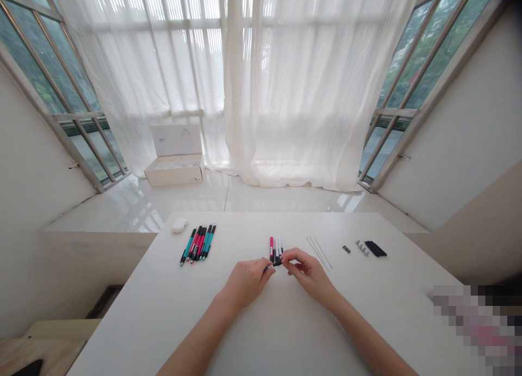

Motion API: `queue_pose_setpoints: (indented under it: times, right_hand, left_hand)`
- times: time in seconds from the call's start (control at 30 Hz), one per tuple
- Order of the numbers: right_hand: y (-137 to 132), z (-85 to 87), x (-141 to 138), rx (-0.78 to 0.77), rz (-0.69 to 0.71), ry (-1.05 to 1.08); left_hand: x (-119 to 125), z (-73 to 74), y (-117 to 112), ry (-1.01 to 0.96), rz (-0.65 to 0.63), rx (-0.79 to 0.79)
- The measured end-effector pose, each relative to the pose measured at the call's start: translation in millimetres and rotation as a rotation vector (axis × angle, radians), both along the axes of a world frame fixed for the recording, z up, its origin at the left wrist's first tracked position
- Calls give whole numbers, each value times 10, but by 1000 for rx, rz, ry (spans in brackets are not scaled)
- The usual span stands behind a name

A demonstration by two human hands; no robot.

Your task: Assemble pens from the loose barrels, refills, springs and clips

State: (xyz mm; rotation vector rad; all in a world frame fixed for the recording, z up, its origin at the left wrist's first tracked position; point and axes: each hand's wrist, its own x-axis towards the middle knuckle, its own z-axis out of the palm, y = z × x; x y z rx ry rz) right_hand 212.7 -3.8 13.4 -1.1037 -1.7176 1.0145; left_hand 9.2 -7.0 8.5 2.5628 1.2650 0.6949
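Two tall windows (432,50) flank a sheer white curtain (285,93), and an open white box (175,169) sits on the glossy floor (183,202) before it. Nearer, a white worktop (285,332) carries everything else. At its left lie a bundle of teal and pink pens (198,243) and, just beyond them, a white pod (178,225). To the right lie thin rods (319,252), black sticks (375,248), grey tips (361,248) and a small dark piece (346,249). At the centre, pink, black and white pen parts (276,248) lie side by side, running far to near, just beyond the hands. The left hand (247,282) and right hand (310,275) are both clenched on one slim black pen (275,263), the right's fingertips pinching its right end. The pen lies crosswise, left to right, its thin tip pointing left and nearer the left hand.
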Motion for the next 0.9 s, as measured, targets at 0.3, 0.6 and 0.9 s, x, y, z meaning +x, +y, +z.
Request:
queue_pose_setpoints:
  times: [0.3,0.6,0.9]
  right_hand:
    - [52,-44,129,-30,-98,32]
    - [19,-9,71,-56,-48,-48]
    - [127,158,555,110,-348,-297]
  left_hand:
    - [-30,-7,17,-35,-19,35]
    - [-36,57,-23,-1,-50,69]
    - [-58,-13,21,53,26,120]
